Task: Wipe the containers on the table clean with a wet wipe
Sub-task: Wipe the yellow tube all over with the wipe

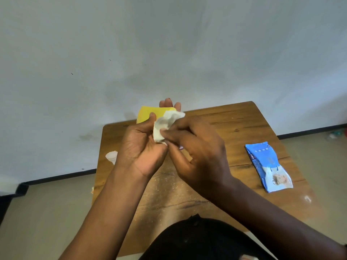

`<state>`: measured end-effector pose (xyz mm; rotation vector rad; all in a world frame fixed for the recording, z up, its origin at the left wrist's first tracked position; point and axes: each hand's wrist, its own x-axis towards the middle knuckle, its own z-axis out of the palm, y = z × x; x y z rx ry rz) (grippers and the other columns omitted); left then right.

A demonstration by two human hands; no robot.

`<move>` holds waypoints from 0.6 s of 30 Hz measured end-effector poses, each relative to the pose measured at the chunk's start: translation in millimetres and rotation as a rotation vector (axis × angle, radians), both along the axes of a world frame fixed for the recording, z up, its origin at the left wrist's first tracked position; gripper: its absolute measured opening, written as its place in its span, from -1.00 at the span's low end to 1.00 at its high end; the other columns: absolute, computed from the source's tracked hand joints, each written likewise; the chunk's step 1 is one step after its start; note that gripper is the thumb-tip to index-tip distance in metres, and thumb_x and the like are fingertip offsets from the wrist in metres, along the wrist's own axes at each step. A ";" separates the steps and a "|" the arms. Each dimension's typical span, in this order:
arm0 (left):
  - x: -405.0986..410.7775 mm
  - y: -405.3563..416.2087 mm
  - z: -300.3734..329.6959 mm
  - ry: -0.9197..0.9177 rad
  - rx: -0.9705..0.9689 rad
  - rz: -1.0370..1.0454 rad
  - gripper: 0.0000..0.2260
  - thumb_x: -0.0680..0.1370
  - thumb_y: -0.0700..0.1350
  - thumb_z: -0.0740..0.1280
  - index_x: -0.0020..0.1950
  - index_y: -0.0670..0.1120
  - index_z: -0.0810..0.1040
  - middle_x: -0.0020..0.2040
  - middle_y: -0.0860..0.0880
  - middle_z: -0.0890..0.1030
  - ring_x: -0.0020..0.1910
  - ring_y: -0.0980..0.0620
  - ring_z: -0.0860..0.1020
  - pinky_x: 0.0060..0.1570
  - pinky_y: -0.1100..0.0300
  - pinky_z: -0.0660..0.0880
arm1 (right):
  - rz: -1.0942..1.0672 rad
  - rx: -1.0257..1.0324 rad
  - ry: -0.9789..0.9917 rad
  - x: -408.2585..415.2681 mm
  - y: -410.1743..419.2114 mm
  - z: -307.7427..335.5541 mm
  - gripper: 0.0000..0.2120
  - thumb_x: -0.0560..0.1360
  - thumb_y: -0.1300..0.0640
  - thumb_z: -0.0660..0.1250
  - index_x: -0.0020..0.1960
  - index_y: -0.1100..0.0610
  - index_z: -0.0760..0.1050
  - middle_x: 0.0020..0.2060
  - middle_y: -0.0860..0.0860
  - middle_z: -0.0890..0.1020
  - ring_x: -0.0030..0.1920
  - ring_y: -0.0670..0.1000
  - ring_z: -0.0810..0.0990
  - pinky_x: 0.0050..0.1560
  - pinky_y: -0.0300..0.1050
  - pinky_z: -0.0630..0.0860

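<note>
My left hand (144, 141) holds a yellow container (148, 113) up above the far part of the wooden table (244, 121), thumb on its near face and fingertips showing over its top edge. Most of the container is hidden behind my hands. My right hand (195, 147) pinches a crumpled white wet wipe (165, 124) and presses it against the container's near side.
A blue pack of wet wipes (268, 166) lies flat on the right side of the table. A small white object (112, 156) sits at the table's left edge, partly hidden by my left wrist. The tabletop is dusty near me. A pale wall stands behind the table.
</note>
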<state>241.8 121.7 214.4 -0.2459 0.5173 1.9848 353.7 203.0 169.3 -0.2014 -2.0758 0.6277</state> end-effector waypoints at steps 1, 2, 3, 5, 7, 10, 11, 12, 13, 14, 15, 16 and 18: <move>0.5 -0.4 -0.4 0.000 -0.011 0.000 -0.74 0.72 -0.29 0.09 0.27 -0.30 0.54 0.23 -0.18 0.66 0.26 -0.23 0.63 0.18 -0.04 0.56 | 0.017 -0.003 -0.023 1.7 0.0 -1.0 -0.86 0.52 0.32 0.50 0.08 0.27 0.72 -0.02 0.17 0.69 -0.02 0.10 0.65 -0.03 -0.11 0.56; 1.9 -0.5 -0.9 0.010 -0.031 0.005 -0.74 0.72 -0.30 0.09 0.21 -0.31 0.55 0.23 -0.19 0.66 0.23 -0.22 0.65 0.16 -0.06 0.57 | 0.024 -0.014 -0.032 2.5 1.5 -0.4 -0.86 0.52 0.31 0.50 0.08 0.26 0.72 -0.03 0.16 0.69 -0.03 0.08 0.65 -0.03 -0.15 0.56; 3.6 -0.5 -1.8 0.030 -0.046 0.015 -0.74 0.72 -0.31 0.09 0.19 -0.34 0.56 0.28 -0.20 0.63 0.21 -0.22 0.66 0.12 -0.09 0.61 | 0.019 -0.035 -0.026 1.9 4.9 1.4 -0.86 0.52 0.31 0.51 0.08 0.25 0.72 -0.04 0.15 0.69 -0.04 0.05 0.65 -0.04 -0.19 0.55; 4.9 0.2 -6.0 0.069 -0.045 0.042 -0.73 0.71 -0.33 0.11 0.34 -0.34 0.50 0.43 -0.22 0.53 0.22 -0.21 0.66 0.00 -0.10 0.68 | -0.016 -0.114 0.000 0.5 15.8 7.7 -0.86 0.54 0.29 0.51 0.09 0.23 0.71 -0.04 0.11 0.70 -0.06 -0.01 0.65 -0.06 -0.23 0.56; 4.7 0.4 -9.3 0.068 -0.018 0.059 -0.62 0.68 -0.34 0.16 0.52 -0.28 0.36 0.47 -0.23 0.49 0.32 -0.21 0.59 0.00 -0.08 0.67 | -0.055 -0.177 0.001 -0.1 24.3 13.6 -0.86 0.56 0.25 0.51 0.11 0.22 0.70 -0.01 0.07 0.71 -0.04 -0.05 0.65 -0.06 -0.24 0.58; 5.2 2.7 -7.7 0.080 -0.007 0.056 -0.63 0.70 -0.30 0.15 0.51 -0.26 0.38 0.37 -0.19 0.57 0.31 -0.21 0.60 0.02 -0.12 0.67 | -0.035 -0.162 -0.027 3.2 18.5 8.9 -0.90 0.56 0.25 0.51 0.07 0.23 0.69 -0.06 0.06 0.68 -0.08 -0.02 0.63 -0.12 -0.11 0.59; 6.5 2.9 -6.0 0.092 -0.010 0.042 -0.67 0.71 -0.27 0.14 0.46 -0.26 0.42 0.31 -0.17 0.61 0.30 -0.21 0.61 0.06 -0.14 0.66 | -0.013 -0.142 -0.054 5.2 13.2 4.9 -0.91 0.55 0.25 0.50 0.05 0.23 0.69 -0.07 0.07 0.68 -0.10 0.00 0.62 -0.14 -0.06 0.58; 6.8 2.6 -5.7 0.096 -0.010 0.031 -0.71 0.71 -0.25 0.14 0.40 -0.26 0.46 0.25 -0.15 0.64 0.29 -0.20 0.63 0.11 -0.16 0.62 | 0.004 -0.119 -0.082 7.3 8.3 1.3 -0.91 0.55 0.23 0.50 0.04 0.23 0.70 -0.08 0.08 0.68 -0.10 0.01 0.62 -0.15 -0.04 0.57; 8.0 2.2 -5.4 0.104 -0.009 0.025 -0.75 0.71 -0.24 0.14 0.34 -0.25 0.49 0.19 -0.13 0.66 0.27 -0.18 0.64 0.16 -0.16 0.59 | 0.012 -0.103 -0.104 8.9 5.7 -1.2 -0.91 0.54 0.22 0.50 0.03 0.22 0.70 -0.09 0.07 0.69 -0.10 0.00 0.62 -0.15 -0.05 0.57; 9.3 1.3 -5.5 0.121 -0.012 0.021 -0.77 0.72 -0.24 0.14 0.31 -0.24 0.49 0.15 -0.12 0.66 0.26 -0.17 0.64 0.19 -0.16 0.57 | 0.011 -0.106 -0.116 9.8 5.8 -1.1 -0.90 0.54 0.21 0.51 0.03 0.21 0.71 -0.09 0.06 0.70 -0.11 -0.02 0.61 -0.15 -0.10 0.56; 10.6 0.6 -4.8 0.145 -0.016 0.019 -0.79 0.72 -0.24 0.12 0.29 -0.24 0.48 0.14 -0.12 0.65 0.27 -0.17 0.64 0.22 -0.14 0.58 | 0.003 -0.131 -0.114 9.6 8.5 0.8 -0.91 0.54 0.20 0.51 0.03 0.20 0.72 -0.10 0.05 0.70 -0.12 -0.05 0.60 -0.15 -0.16 0.54; 11.5 0.4 -4.3 0.166 -0.022 0.028 -0.79 0.72 -0.25 0.11 0.28 -0.25 0.46 0.13 -0.13 0.64 0.29 -0.19 0.62 0.24 -0.13 0.57 | -0.013 -0.163 -0.098 9.1 12.3 4.4 -0.91 0.54 0.21 0.52 0.03 0.20 0.72 -0.11 0.04 0.70 -0.14 -0.09 0.58 -0.16 -0.23 0.50; 13.3 1.4 -2.5 0.183 -0.022 0.053 -0.80 0.72 -0.26 0.10 0.26 -0.27 0.47 0.10 -0.16 0.64 0.32 -0.20 0.57 0.28 -0.15 0.55 | -0.058 -0.190 -0.052 7.4 19.5 11.3 -0.92 0.54 0.23 0.53 0.03 0.20 0.72 -0.11 0.03 0.69 -0.16 -0.15 0.54 -0.14 -0.34 0.44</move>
